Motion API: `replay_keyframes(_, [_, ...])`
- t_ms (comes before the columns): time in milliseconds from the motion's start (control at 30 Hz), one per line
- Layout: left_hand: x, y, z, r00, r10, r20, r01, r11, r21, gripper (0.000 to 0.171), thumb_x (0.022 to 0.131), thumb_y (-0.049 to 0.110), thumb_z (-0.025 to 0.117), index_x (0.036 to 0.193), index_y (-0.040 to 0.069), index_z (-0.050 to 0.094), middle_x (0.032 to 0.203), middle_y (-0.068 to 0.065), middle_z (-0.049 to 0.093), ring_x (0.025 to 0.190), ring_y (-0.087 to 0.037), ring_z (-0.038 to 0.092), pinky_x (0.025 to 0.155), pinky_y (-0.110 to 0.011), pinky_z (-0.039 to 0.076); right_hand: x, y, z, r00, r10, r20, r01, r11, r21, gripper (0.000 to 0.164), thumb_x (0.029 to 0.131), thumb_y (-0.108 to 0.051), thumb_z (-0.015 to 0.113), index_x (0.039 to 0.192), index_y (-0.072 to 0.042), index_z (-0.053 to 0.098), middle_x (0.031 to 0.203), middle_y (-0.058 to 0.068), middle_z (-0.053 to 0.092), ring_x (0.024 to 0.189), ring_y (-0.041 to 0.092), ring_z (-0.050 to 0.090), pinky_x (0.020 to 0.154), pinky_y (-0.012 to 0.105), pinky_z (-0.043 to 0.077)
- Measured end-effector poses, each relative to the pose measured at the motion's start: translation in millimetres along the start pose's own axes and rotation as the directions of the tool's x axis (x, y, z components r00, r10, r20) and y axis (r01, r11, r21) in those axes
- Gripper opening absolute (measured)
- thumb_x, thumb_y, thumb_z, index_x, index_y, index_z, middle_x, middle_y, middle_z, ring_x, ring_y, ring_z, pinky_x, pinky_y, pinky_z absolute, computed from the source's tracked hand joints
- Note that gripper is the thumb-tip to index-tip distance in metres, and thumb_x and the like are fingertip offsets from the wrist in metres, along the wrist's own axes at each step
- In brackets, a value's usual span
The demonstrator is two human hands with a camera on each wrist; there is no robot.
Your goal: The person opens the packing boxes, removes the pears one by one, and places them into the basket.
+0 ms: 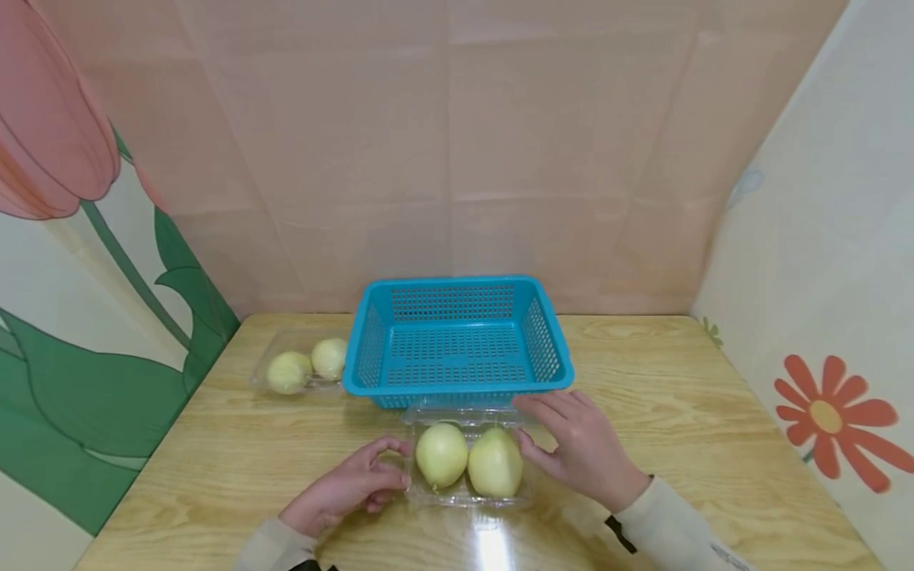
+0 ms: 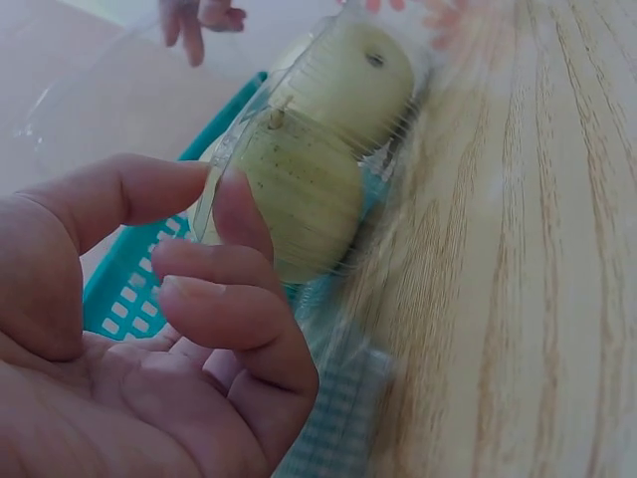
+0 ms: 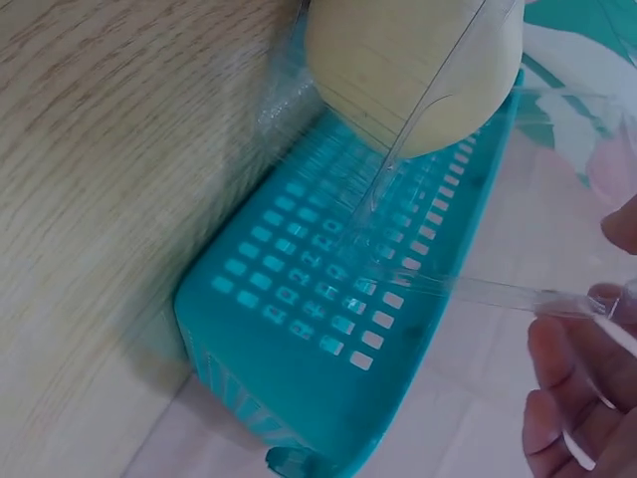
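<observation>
Two pale yellow-green pears sit side by side in a clear plastic clamshell box at the table's front middle. My left hand is at the box's left end. In the left wrist view its thumb and a finger pinch the thin plastic rim. At the upper right of the box is my right hand. The right wrist view shows its fingers curled round the edge of the clear lid, which stands raised from the pears. Part of that hand is cut off there.
A blue perforated basket stands right behind the box, with nothing in it. To its left, a second clear box with two pears lies on the wooden table. A pinkish backdrop and flower-patterned side panels surround the table.
</observation>
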State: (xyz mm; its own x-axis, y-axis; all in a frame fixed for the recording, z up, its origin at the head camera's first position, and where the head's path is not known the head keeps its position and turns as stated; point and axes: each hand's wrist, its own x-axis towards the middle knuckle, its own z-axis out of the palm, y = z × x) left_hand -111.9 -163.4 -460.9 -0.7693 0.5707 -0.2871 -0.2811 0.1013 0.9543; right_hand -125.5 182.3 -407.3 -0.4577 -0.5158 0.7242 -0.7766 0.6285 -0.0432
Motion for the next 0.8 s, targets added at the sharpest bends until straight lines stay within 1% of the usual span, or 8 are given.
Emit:
replay_keyframes(200, [1.6, -0.4, 1.6, 1.000, 0.000, -0.004, 0.001, 0.999, 0.032, 0.038, 0.092, 0.011, 0.064, 0.123, -0.004, 0.047, 0.067, 0.003, 0.051, 0.055, -0.007, 0.043, 0.050, -0.019, 0.038, -2.8, 3.5, 1.3, 0.993, 0.103, 0.054, -0.102, 0.995, -0.014, 0.045, 0.087, -0.028, 0.068, 0.125, -0.005, 0.065, 0.113, 0.008, 0.070, 0.097, 0.025, 0.068, 0.078, 0.043, 0.056])
replay_keyframes(267, [2.5, -0.9, 1.5, 1.000, -0.005, -0.010, 0.005, 0.999, 0.031, 0.031, 0.095, 0.013, 0.062, 0.118, -0.003, 0.050, 0.073, 0.001, 0.056, 0.056, -0.007, 0.045, 0.050, -0.019, 0.039, -3.7, 3.5, 1.5, 0.985, 0.153, 0.076, -0.151, 0.988, -0.030, 0.050, 0.084, -0.026, 0.072, 0.128, -0.005, 0.063, 0.114, 0.009, 0.070, 0.092, 0.023, 0.067, 0.080, 0.044, 0.056])
replay_keyframes(333, [3.6, -1.8, 0.9, 1.000, -0.012, -0.024, 0.012, 1.000, 0.023, 0.027, 0.097, 0.017, 0.061, 0.114, -0.003, 0.053, 0.080, -0.001, 0.061, 0.058, -0.007, 0.046, 0.050, -0.018, 0.039, -4.5, 2.8, 1.6, 0.971, 0.222, 0.090, -0.219, 0.975, -0.046, 0.053, 0.078, -0.023, 0.077, 0.126, -0.004, 0.062, 0.110, 0.009, 0.071, 0.082, 0.017, 0.065, 0.073, 0.038, 0.056])
replay_keyframes(433, [5.9, -3.6, 0.1, 0.998, -0.023, -0.052, 0.023, 1.000, 0.012, 0.027, 0.098, 0.021, 0.060, 0.110, -0.002, 0.056, 0.087, -0.003, 0.064, 0.060, -0.007, 0.046, 0.050, -0.017, 0.040, -5.4, -1.1, -0.4, 0.928, 0.353, 0.120, -0.345, 0.935, -0.083, 0.035, 0.077, -0.024, 0.079, 0.106, -0.008, 0.066, 0.090, 0.002, 0.070, 0.063, 0.006, 0.054, 0.055, 0.026, 0.048])
replay_keyframes(500, [7.1, -4.4, -0.3, 0.997, -0.022, -0.069, 0.023, 1.000, 0.009, 0.028, 0.099, 0.023, 0.059, 0.110, -0.003, 0.057, 0.088, -0.003, 0.064, 0.061, -0.007, 0.047, 0.051, -0.017, 0.040, -5.8, -5.6, -3.1, 0.884, 0.437, 0.168, -0.425, 0.899, -0.102, 0.020, 0.078, -0.027, 0.078, 0.086, -0.016, 0.063, 0.074, -0.006, 0.063, 0.055, 0.002, 0.044, 0.047, 0.021, 0.038])
replay_keyframes(633, [10.3, -5.1, 0.0, 0.997, -0.015, -0.079, 0.016, 1.000, 0.012, 0.030, 0.100, 0.023, 0.058, 0.110, -0.005, 0.058, 0.087, -0.002, 0.064, 0.062, -0.006, 0.048, 0.050, -0.017, 0.040, -6.1, -16.4, -8.4, 0.800, 0.507, 0.321, -0.511, 0.856, -0.078, 0.029, 0.085, -0.032, 0.074, 0.065, -0.026, 0.053, 0.058, -0.015, 0.047, 0.048, -0.001, 0.034, 0.044, 0.020, 0.032])
replay_keyframes(700, [11.8, -5.4, -0.3, 0.997, -0.007, -0.082, 0.009, 1.000, 0.016, 0.029, 0.100, 0.022, 0.057, 0.109, -0.005, 0.058, 0.086, -0.002, 0.063, 0.061, -0.006, 0.048, 0.050, -0.017, 0.040, -5.9, -21.2, -8.2, 0.783, 0.496, 0.376, -0.520, 0.853, -0.044, 0.029, 0.086, -0.034, 0.075, 0.065, -0.026, 0.056, 0.060, -0.016, 0.050, 0.051, -0.002, 0.038, 0.046, 0.019, 0.036])
replay_keyframes(800, [14.0, -5.3, -0.6, 0.996, -0.008, -0.087, 0.010, 1.000, 0.015, 0.026, 0.100, 0.021, 0.058, 0.107, -0.004, 0.059, 0.086, -0.002, 0.063, 0.061, -0.006, 0.047, 0.050, -0.017, 0.040, -5.5, -27.0, -4.7, 0.784, 0.462, 0.415, -0.503, 0.864, -0.011, 0.022, 0.083, -0.034, 0.078, 0.072, -0.023, 0.063, 0.070, -0.014, 0.058, 0.059, 0.000, 0.048, 0.052, 0.019, 0.041])
